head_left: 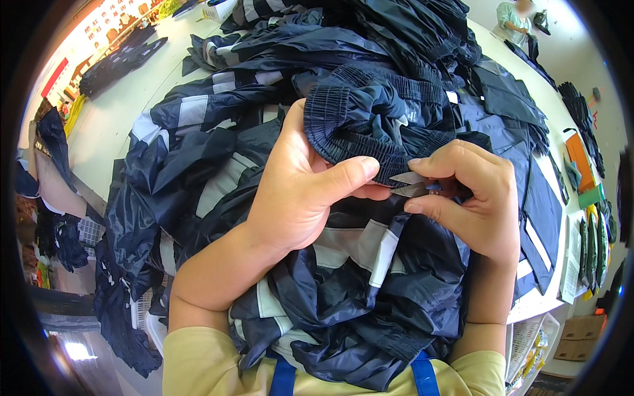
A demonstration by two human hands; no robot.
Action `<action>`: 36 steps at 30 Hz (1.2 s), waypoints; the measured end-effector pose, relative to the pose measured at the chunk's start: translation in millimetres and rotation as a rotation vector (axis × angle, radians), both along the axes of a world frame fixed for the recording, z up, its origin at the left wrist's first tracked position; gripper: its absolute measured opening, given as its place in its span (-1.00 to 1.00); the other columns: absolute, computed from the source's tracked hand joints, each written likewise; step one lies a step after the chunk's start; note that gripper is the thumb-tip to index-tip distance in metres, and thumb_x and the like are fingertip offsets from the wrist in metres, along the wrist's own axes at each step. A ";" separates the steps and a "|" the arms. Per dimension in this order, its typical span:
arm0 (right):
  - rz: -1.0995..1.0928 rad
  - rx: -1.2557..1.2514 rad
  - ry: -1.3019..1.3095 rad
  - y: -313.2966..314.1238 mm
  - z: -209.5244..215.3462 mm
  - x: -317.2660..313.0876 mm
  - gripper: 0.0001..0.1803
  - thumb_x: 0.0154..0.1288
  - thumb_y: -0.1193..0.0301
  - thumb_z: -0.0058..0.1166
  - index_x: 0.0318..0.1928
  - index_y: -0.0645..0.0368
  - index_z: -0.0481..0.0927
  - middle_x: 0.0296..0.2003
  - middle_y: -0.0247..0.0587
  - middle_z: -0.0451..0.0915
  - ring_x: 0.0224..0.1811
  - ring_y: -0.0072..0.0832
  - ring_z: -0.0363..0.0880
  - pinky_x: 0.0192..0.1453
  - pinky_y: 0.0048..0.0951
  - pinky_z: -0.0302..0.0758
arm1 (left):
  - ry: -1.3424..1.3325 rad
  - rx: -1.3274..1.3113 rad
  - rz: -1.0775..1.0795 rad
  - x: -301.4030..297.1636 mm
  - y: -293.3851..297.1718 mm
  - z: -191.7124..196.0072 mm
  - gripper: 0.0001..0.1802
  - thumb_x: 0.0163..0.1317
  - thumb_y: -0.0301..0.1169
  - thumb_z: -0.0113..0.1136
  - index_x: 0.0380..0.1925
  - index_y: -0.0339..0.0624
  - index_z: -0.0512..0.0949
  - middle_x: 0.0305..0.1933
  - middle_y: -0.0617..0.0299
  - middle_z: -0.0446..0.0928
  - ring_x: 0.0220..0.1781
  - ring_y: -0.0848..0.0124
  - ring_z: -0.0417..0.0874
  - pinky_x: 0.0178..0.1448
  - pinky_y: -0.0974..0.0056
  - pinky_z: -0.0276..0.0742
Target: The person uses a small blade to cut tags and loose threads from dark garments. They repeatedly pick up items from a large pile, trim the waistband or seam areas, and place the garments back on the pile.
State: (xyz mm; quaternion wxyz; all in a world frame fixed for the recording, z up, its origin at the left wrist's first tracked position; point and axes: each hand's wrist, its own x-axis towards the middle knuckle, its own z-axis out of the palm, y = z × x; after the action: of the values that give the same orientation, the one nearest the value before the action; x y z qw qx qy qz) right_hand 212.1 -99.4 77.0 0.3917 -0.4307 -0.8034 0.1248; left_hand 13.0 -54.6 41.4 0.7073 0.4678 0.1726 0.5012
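Navy cloth in a rumpled heap (284,56) crowds the middle of the white table (155,89), leaving bare surface at the upper left. In front of the heap, the left hand (297,181) clasps the gathered waistband (330,122) under its thumb; the right hand (472,191) pinches small metal snips (411,191), blades slightly parted at the band's near edge, contact unclear.

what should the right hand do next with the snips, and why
Probably squeeze the snips gently shut at the edge of the elastic band: the right hand holds them open just beside it, while the left hand grips the band close to their tips, so a small, careful cut seems best.
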 end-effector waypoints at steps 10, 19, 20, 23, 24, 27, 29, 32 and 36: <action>0.024 0.079 0.026 6.1 -9.2 3.6 -0.73 -0.12 0.56 0.37 -0.34 0.30 0.59 -0.50 -0.26 0.56 -0.52 -0.56 0.55 -0.45 -0.62 0.45 | -0.005 -0.006 -0.007 0.0 -1.1 -1.0 -0.38 0.14 -0.62 0.19 0.14 -0.21 0.11 0.05 0.10 0.39 0.00 0.32 0.57 -0.12 0.16 0.70; -0.095 0.027 0.100 9.0 -9.1 3.9 -0.69 -0.15 0.54 0.39 -0.31 0.27 0.61 -0.49 -0.33 0.56 -0.57 -0.66 0.42 -0.50 -0.64 0.35 | 0.001 0.037 -0.007 0.2 -0.4 -0.4 -0.39 0.14 -0.63 0.18 0.13 -0.21 0.11 0.06 0.10 0.37 -0.01 0.35 0.56 -0.11 0.19 0.69; -0.091 0.024 0.089 8.9 -9.0 3.1 -0.69 -0.15 0.54 0.39 -0.31 0.27 0.61 -0.48 -0.32 0.57 -0.56 -0.65 0.43 -0.49 -0.64 0.37 | 0.006 0.051 0.000 0.5 -0.7 -1.1 -0.39 0.13 -0.63 0.19 0.13 -0.21 0.11 0.05 0.11 0.37 -0.01 0.37 0.55 -0.11 0.21 0.68; -0.038 0.047 0.115 11.2 -10.8 -1.3 -0.70 -0.14 0.55 0.38 -0.30 0.26 0.62 -0.47 -0.28 0.58 -0.54 -0.58 0.48 -0.45 -0.62 0.42 | 0.023 0.113 0.017 0.9 -0.3 -5.6 -0.37 0.12 -0.65 0.19 0.13 -0.22 0.10 0.04 0.11 0.37 -0.04 0.41 0.54 -0.12 0.27 0.65; -0.032 0.042 0.123 12.4 -12.2 -1.8 -0.71 -0.12 0.55 0.37 -0.30 0.27 0.62 -0.46 -0.29 0.58 -0.53 -0.60 0.49 -0.44 -0.62 0.43 | 0.029 0.136 0.023 0.8 0.0 -7.3 -0.37 0.12 -0.66 0.19 0.13 -0.22 0.09 0.04 0.12 0.36 -0.05 0.42 0.54 -0.12 0.29 0.64; -0.055 0.010 0.201 15.2 -17.7 -2.6 -0.76 -0.06 0.57 0.35 -0.32 0.28 0.61 -0.45 -0.32 0.59 -0.48 -0.66 0.50 -0.41 -0.64 0.45 | 0.040 0.159 0.021 1.3 1.5 -10.0 -0.35 0.11 -0.67 0.19 0.14 -0.22 0.08 0.04 0.12 0.36 -0.06 0.43 0.54 -0.12 0.32 0.62; -0.112 -0.028 0.329 15.4 -19.7 -3.9 -0.80 -0.01 0.57 0.34 -0.33 0.29 0.60 -0.43 -0.35 0.60 -0.45 -0.71 0.49 -0.37 -0.66 0.45 | 0.046 0.159 0.012 0.0 1.8 -7.3 -0.33 0.11 -0.66 0.19 0.16 -0.21 0.06 0.04 0.12 0.36 -0.06 0.43 0.54 -0.13 0.31 0.62; -0.104 -0.064 0.540 16.8 -20.7 1.7 -0.76 0.08 0.56 0.30 -0.24 0.28 0.54 -0.41 -0.44 0.54 -0.39 -0.79 0.42 -0.28 -0.74 0.37 | -0.008 0.157 0.020 1.1 0.4 -3.4 -0.31 0.11 -0.67 0.19 0.17 -0.17 0.04 0.05 0.11 0.35 -0.05 0.42 0.54 -0.14 0.29 0.63; 0.000 -0.118 0.453 14.7 -23.1 1.5 -0.48 -0.13 0.39 0.49 -0.14 0.24 0.51 -0.35 -0.50 0.49 -0.35 -0.82 0.36 -0.27 -0.81 0.27 | -0.026 0.171 0.064 0.3 -0.2 -2.8 -0.17 0.11 -0.69 0.16 0.28 -0.12 -0.10 0.11 0.07 0.33 -0.01 0.40 0.54 -0.15 0.26 0.63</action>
State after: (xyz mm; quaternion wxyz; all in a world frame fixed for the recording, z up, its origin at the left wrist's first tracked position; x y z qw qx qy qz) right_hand 213.6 -84.8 53.9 0.5364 -0.4136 -0.6863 0.2650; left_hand 13.3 -54.7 38.6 0.6504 0.5142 0.1350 0.5425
